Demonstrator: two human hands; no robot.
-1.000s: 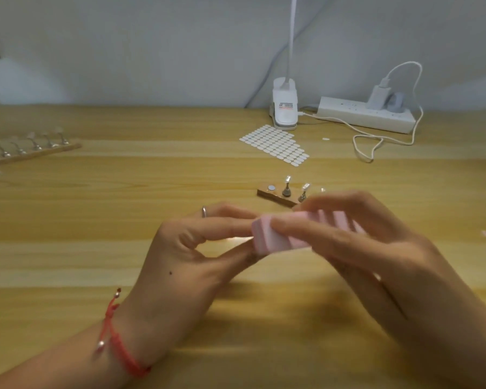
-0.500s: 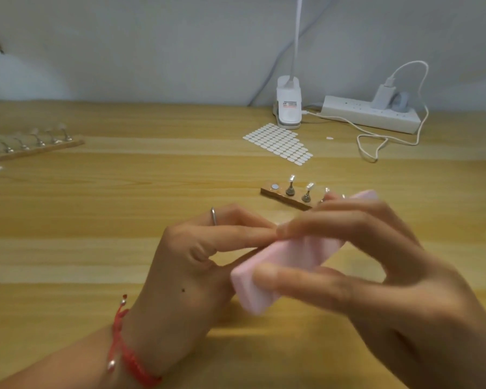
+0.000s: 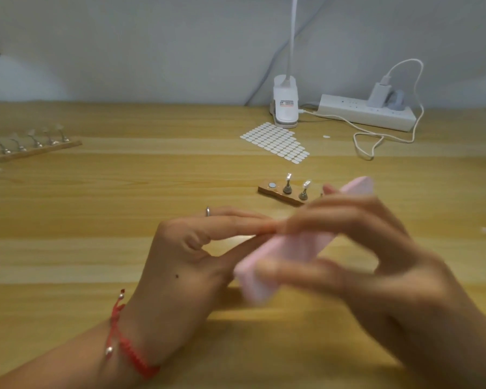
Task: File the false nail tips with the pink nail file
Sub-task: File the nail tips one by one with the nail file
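Filing under way: right hand [image 3: 376, 262] grasps pink nail file [image 3: 292, 248]; left hand [image 3: 185, 256] fingertips meet it, hold indiscernible; false nail tips [image 3: 288, 176] beyond fingers likely pending.

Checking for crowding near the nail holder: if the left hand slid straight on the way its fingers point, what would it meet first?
The pink nail file, which the right hand holds right at the fingertips of the left hand. They look to be in contact, though blur hides the exact spot.
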